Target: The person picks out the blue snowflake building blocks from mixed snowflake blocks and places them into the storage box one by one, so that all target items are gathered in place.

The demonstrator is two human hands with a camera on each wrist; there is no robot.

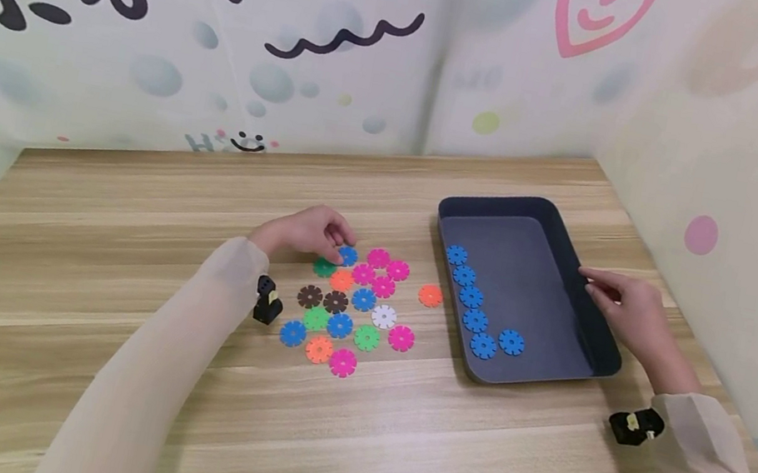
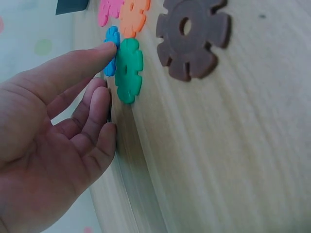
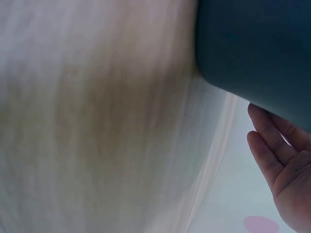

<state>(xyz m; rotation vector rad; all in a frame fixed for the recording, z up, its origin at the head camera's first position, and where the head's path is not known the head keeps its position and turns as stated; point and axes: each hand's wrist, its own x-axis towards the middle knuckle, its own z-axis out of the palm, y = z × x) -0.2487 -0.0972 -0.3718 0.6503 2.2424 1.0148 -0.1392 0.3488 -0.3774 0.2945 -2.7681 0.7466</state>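
The head camera is looking forward and down over the pale wood-grain counter (image 1: 377, 464). Both wrist cameras are peering closely at a tilt, the right sharing the dark-grey rectangular tray (image 1: 520, 274) with the head's.

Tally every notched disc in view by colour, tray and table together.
Blue discs: 10
Pink discs: 6
Orange discs: 3
Light green discs: 2
Brown discs: 2
Dark green disc: 1
White disc: 1
Total: 25
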